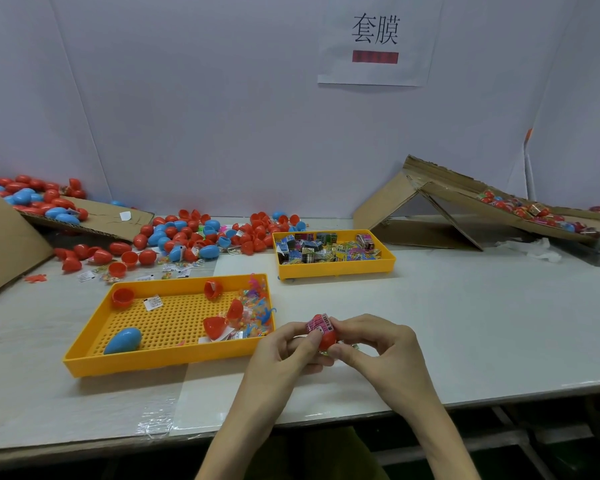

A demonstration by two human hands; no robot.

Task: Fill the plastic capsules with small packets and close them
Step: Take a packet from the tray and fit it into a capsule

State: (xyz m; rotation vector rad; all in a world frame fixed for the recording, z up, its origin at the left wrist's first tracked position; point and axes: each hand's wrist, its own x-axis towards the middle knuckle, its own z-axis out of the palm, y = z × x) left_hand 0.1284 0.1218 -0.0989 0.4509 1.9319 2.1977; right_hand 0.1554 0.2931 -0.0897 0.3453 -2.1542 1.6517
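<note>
Fingers [310, 342] of the left hand [281, 348] and of the right hand [374, 344] are curled round one red capsule [327, 337], pinching it from both sides over the table [465, 323], near the front edge. A small packet [321, 322] with black stripes sits at the top of the capsule, under the fingertips. I cannot tell if the capsule is closed. Just left of the hands is a yellow tray with holes [153, 363]. It holds a blue capsule [123, 340], some red halves [122, 297] and little bright toys [257, 311]. A second yellow tray [336, 268] sits farther back, full of packets [326, 249]. Behind the trays a big heap of red and blue capsules [194, 233] lies along the wall. A cardboard ramp [447, 209] stands at the right, and a cardboard sheet [97, 216] at the left carries more capsules.
</note>
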